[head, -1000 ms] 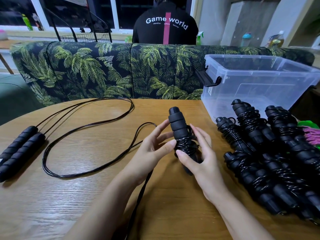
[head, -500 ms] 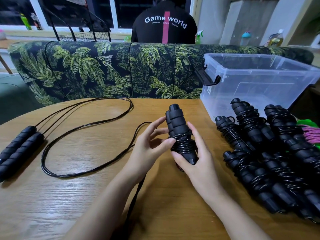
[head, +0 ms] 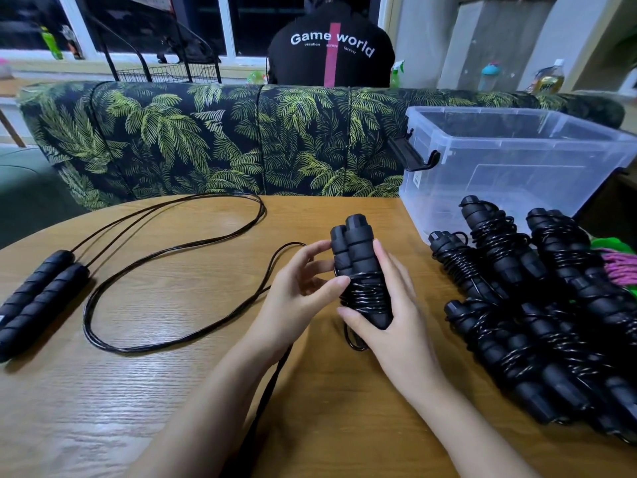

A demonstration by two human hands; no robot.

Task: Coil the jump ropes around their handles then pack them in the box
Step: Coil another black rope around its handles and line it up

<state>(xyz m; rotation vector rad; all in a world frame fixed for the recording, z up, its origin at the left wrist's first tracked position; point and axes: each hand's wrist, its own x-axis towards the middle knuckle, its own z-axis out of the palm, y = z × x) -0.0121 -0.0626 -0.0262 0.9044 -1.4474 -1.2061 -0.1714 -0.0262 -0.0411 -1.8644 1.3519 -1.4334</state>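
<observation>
Fingers [head: 387,270] of my right hand [head: 400,326] grasp the 2 jump rope handles [head: 356,250] upright over the table [head: 172,391], my left hand [head: 296,298] pinching the cord [head: 365,294] there; I'd lay each wrap taut and touching.

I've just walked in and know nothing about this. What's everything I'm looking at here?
held jump rope: one, black, centre, partly coiled
loose jump rope: one, black, table's left
coiled jump ropes: several, black, piled right
box: one, clear, beyond the pile
pink-green item: one, right edge
table: one, wooden, foreground
sofa: one, green leaf print, behind table
other person: one, black shirt, behind sofa
left hand: one, pinching the coil
right hand: one, gripping the handles
</observation>
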